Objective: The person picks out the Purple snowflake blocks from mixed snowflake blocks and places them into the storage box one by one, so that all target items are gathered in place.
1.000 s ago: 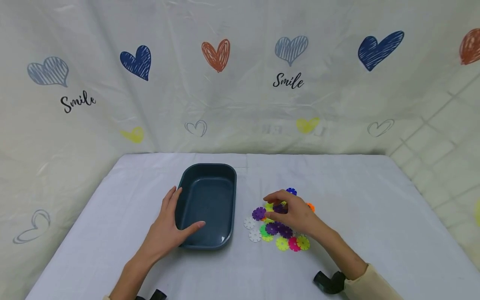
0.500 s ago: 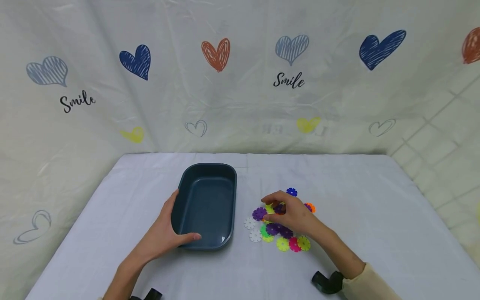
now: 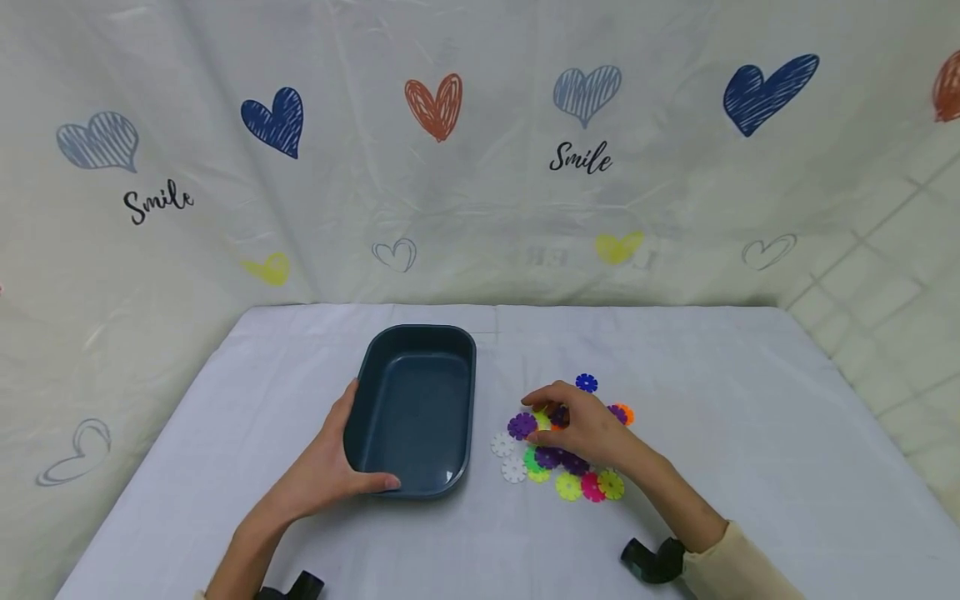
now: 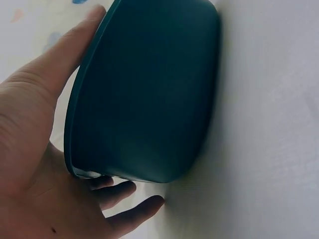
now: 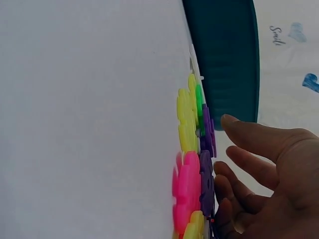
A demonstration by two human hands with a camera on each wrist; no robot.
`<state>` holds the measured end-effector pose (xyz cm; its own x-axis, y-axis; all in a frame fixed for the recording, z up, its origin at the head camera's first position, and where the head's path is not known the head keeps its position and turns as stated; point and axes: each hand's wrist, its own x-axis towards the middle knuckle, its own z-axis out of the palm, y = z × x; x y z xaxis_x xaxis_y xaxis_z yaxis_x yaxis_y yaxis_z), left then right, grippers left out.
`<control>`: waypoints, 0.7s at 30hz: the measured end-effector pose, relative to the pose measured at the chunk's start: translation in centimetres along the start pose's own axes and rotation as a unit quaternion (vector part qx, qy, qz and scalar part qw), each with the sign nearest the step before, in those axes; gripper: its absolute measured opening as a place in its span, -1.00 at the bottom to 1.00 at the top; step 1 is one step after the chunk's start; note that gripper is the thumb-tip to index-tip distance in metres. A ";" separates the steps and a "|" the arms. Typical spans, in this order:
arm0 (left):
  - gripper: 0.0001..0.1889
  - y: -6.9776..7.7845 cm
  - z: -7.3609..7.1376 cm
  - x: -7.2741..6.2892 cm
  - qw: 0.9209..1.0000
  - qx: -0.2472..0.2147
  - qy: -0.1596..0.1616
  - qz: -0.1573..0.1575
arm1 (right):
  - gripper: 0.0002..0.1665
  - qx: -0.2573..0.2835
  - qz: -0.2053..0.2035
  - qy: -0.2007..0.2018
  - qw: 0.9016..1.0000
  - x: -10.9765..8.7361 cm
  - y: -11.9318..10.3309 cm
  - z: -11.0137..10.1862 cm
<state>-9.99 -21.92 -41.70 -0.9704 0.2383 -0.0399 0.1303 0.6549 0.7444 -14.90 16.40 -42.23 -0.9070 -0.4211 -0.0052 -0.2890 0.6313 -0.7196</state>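
Note:
A dark teal rectangular tray with rounded corners and nothing in it lies left of centre. My left hand holds its near-left corner, thumb over the near rim and fingers along the left side. The left wrist view shows the tray's outer wall between thumb and fingers. Right of the tray, several flower-shaped plastic discs lie in a loose heap, including a purple disc and a pink disc. Over them hovers my right hand, fingers loosely bent, thumb apart, no disc between them. It hides part of the heap.
A blue disc lies at the heap's far edge, and white discs lie on the side towards the tray. Everything is on a table with a white cloth. A heart-printed curtain hangs behind. Black wrist-worn devices sit near both forearms.
My left hand has shifted slightly left and down onto the tray's corner, its thumb coming from over the tray to the near rim. The right hand stays almost still over the discs.

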 end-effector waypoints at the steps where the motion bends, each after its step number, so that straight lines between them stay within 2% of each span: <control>1: 0.53 0.0 0.0 0.0 1.000 0.001 -0.002 -0.004 | -0.47 -0.001 0.003 -0.001 1.000 0.0 0.0 0.0; 6: 0.55 0.2 -0.1 -0.2 1.000 0.005 -0.012 -0.012 | -0.48 -0.015 0.001 -0.008 1.000 0.3 0.2 0.1; 13: 0.56 -0.1 -0.2 -0.2 1.000 -0.008 -0.021 0.000 | -0.52 -0.025 0.001 -0.010 1.000 0.7 0.4 0.5; 21: 0.59 -0.2 -0.3 -0.2 0.999 -0.015 -0.028 -0.005 | -0.64 -0.045 0.000 -0.001 0.999 1.0 0.2 0.8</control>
<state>-9.84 -22.31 -41.61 -0.9586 0.2722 -0.0837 0.1138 0.6353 0.7639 -15.61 15.60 -42.96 -0.9064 -0.4224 -0.0071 -0.3153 0.6876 -0.6541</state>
